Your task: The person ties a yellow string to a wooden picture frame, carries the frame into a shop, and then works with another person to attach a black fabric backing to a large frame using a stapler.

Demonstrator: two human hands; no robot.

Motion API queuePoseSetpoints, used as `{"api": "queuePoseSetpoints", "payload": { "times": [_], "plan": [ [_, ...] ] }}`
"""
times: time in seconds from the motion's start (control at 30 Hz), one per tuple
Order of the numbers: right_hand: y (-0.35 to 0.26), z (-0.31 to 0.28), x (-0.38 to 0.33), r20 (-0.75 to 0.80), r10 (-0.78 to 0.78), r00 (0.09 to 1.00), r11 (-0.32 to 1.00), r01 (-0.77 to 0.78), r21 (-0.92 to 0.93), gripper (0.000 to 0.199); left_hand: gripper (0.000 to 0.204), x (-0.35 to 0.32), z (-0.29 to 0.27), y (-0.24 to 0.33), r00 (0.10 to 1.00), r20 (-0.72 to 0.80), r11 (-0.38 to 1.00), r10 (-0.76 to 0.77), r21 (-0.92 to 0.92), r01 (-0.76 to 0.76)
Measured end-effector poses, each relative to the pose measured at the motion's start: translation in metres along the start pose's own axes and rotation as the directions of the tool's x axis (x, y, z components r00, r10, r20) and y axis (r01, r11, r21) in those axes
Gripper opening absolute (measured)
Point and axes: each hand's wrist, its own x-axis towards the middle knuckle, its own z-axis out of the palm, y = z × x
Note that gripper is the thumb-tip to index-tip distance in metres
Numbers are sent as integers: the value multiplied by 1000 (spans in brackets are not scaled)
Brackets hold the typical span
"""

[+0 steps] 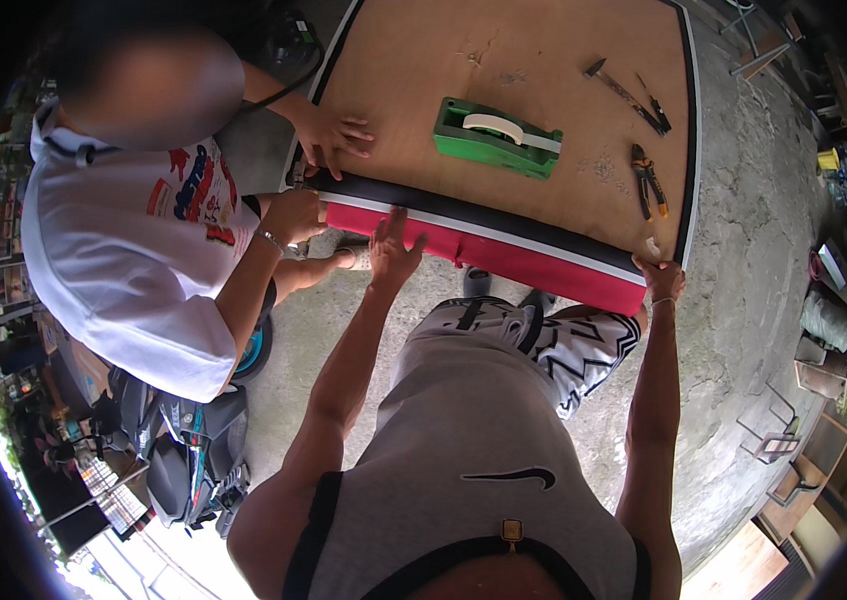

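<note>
A wooden board (pixel 564 60) with a black and white border lies in front of me. Along its near edge runs a black strip (pixel 504 221), then a white band, and a red sheet of material (pixel 524 262) hangs down. My left hand (pixel 397 248) rests on the red material with fingers spread, fingertips reaching the white band. At the near right corner, my right hand (pixel 661 280) is closed around the board's edge, fingers on top. A co-worker's hand (pixel 329 135) lies on the board at left; their other hand (pixel 296 217) is at the red sheet's left end.
On the board stand a green tape dispenser (pixel 454 148) with a white roll, a hammer (pixel 632 98), a thin tool (pixel 655 104), pliers (pixel 647 182) with orange and black handles, and scattered small bits (pixel 604 172). A motorcycle (pixel 189 450) stands behind the co-worker at left.
</note>
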Motion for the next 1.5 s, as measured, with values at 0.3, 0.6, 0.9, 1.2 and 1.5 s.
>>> {"api": "queuePoseSetpoints", "payload": {
  "times": [0.3, 0.6, 0.9, 1.2, 1.5],
  "plan": [
    [8, 10, 0, -193, -88, 977, 996, 92, 13, 60, 73, 5, -6, 2, 995, 103, 1000, -19, 18, 17],
    [-1, 1, 1, -28, -1, 1000, 1000, 1, 10, 71, 74, 9, -10, -2, 992, 126, 1000, 2, 0, -2],
    [2, 4, 0, -95, -24, 995, 999, 26, 20, 71, 74, 13, -18, 5, 988, 146, 999, 45, 3, -46],
    [-3, -2, -5, -60, -16, 998, 999, 19, 43, 70, 74, 11, -14, 1, 990, 114, 996, 85, -15, -84],
    [-7, -6, -15, -67, -5, 998, 998, 9, 62, 75, 78, 4, 3, -6, 995, 76, 998, 64, -18, -63]
  ]
}}
